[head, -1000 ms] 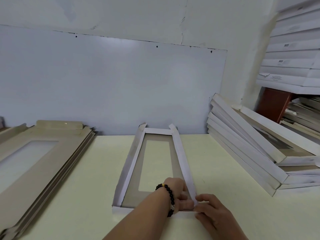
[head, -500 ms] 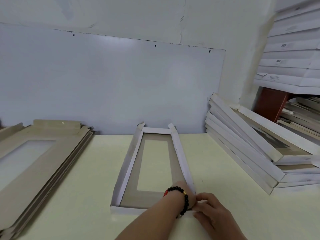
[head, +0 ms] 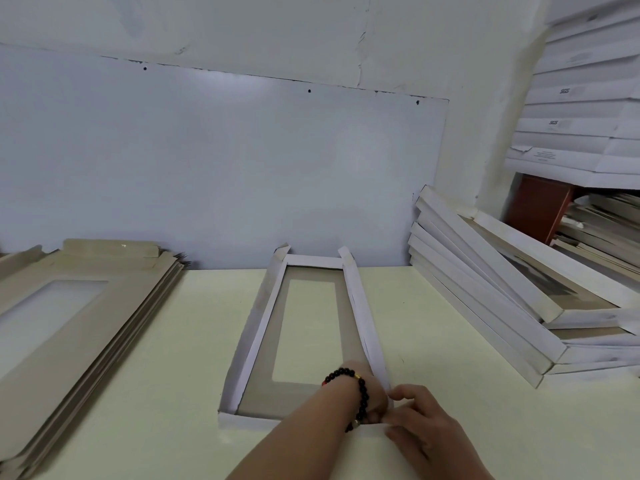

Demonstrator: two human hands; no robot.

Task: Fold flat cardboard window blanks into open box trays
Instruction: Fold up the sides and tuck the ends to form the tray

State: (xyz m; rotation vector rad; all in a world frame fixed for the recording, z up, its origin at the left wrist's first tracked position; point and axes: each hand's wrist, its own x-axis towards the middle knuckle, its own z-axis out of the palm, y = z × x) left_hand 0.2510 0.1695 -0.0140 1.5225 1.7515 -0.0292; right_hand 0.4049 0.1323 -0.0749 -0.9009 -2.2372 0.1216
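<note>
A long cardboard window blank point(head: 263, 327) lies lengthwise on the pale table, brown inside, white outside, its long side walls raised. My left hand point(head: 372, 398), with a black bead bracelet at the wrist, reaches inside the tray's near right corner and holds the wall there. My right hand point(head: 420, 422) is just outside that same corner, fingertips pinching the white near-end flap against it. The corner itself is hidden behind my fingers.
A stack of flat brown window blanks point(head: 65, 327) lies at the left. Several folded white trays point(head: 485, 299) lean in a pile at the right, with more boxes point(head: 585, 109) stacked behind. A grey board point(head: 207, 161) covers the wall.
My left hand has slid rightward and deeper into the near right corner. My right hand has closed in against the same corner. The tray has stayed put.
</note>
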